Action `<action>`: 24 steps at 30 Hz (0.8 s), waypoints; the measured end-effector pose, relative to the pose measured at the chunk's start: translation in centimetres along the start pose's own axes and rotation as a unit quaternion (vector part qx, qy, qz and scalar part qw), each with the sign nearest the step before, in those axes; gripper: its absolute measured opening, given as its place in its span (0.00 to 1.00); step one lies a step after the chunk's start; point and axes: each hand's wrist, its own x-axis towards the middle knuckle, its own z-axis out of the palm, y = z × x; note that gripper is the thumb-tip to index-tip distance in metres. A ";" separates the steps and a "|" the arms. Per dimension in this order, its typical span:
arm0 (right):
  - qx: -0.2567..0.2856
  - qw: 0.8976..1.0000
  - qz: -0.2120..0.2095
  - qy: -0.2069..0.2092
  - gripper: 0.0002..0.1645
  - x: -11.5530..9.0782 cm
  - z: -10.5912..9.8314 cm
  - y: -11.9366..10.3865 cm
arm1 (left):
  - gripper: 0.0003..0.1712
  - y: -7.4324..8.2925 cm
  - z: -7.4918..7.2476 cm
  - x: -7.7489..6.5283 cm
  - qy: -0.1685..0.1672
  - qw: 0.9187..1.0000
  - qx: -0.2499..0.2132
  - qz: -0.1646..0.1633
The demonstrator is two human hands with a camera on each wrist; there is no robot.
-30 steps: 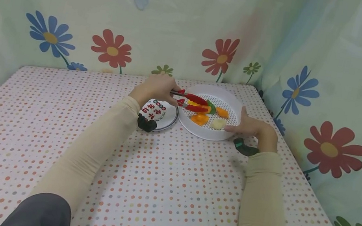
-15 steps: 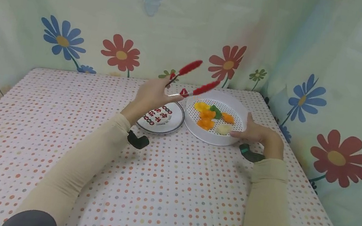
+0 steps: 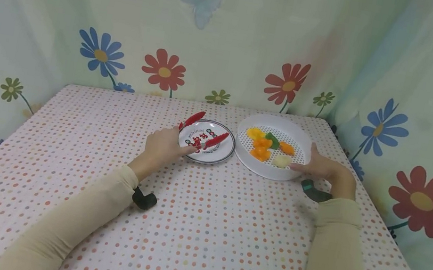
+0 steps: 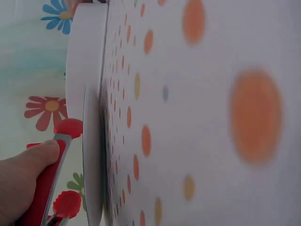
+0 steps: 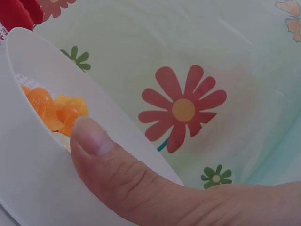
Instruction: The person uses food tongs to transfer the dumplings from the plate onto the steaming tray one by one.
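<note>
A pair of red-tipped tongs [image 3: 216, 140] is in my left hand [image 3: 163, 147], its two arms spread apart low over a white plate [image 3: 219, 155] with red writing and a dark rim line. In the left wrist view my thumb presses along one red tong handle [image 4: 45, 188]. Nothing sits between the tong tips. My right hand [image 3: 320, 167] holds the right side of a white round steamer tray [image 3: 258, 167] with a perforated bottom. The thumb [image 5: 101, 146] lies over its rim; the other fingers are mostly hidden. Inside the tray lie dumpling-like pieces: yellow, orange [image 3: 260, 153], green [image 3: 272, 140] and cream [image 3: 282, 161].
The plate stands just left of the steamer tray, close to it. Both are near the back of a table with a dotted cloth [image 3: 201, 228]. A flower-print curtain [image 3: 255, 31] hangs behind and along the right side.
My left hand has lifted the tongs off the pieces in the tray and moved left and down over the plate, with the tongs spread wider. My right hand stays at the tray's rim.
</note>
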 end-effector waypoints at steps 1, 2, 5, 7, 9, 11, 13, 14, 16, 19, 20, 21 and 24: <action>0.004 1.000 0.003 0.002 0.79 0.0 0.1 0.2 | 0.40 0.3 0.3 0.0 -0.002 1.000 0.001 -0.001; 0.007 1.000 0.008 0.004 0.79 -0.1 0.1 0.3 | 0.39 0.6 0.6 0.0 0.000 1.000 0.002 -0.001; -0.011 0.999 0.031 0.007 0.80 -0.7 -0.2 0.8 | 0.35 1.8 1.0 0.3 0.003 1.000 0.004 0.008; -0.041 0.998 0.049 0.007 0.81 -1.5 -0.6 1.0 | 0.34 2.7 1.0 0.5 -0.001 1.000 0.007 0.024; -0.077 0.995 0.061 0.011 0.80 -2.5 -1.1 1.0 | 0.33 3.6 1.1 0.8 -0.008 0.999 0.014 0.038; -0.104 0.992 0.061 0.024 0.78 -3.8 -1.7 0.6 | 0.33 4.3 1.2 1.1 -0.014 0.999 0.025 0.045; -0.121 0.990 0.052 0.045 0.76 -5.2 -2.4 -0.3 | 0.33 4.6 1.3 1.3 -0.015 0.998 0.037 0.046; -0.122 0.990 0.044 0.057 0.75 -5.8 -2.7 -0.8 | 0.33 4.7 1.2 1.4 -0.013 0.998 0.043 0.045; -0.124 0.989 0.030 0.080 0.74 -6.7 -3.3 -2.1 | 0.33 4.7 1.1 1.5 -0.010 0.998 0.048 0.043; -0.122 0.987 0.016 0.104 0.71 -7.5 -3.9 -3.7 | 0.33 4.6 0.5 1.5 -0.016 0.998 0.051 0.040; -0.121 0.987 0.014 0.109 0.70 -7.6 -4.0 -4.1 | 0.33 4.6 0.3 1.4 -0.021 0.998 0.048 0.038; -0.122 0.986 0.013 0.113 0.70 -7.7 -4.1 -4.4 | 0.34 4.6 0.0 1.3 -0.029 0.998 0.047 0.033; -0.124 0.985 0.004 0.124 0.70 -7.8 -4.2 -4.9 | 0.43 4.7 -1.0 1.2 -0.046 0.998 0.047 0.019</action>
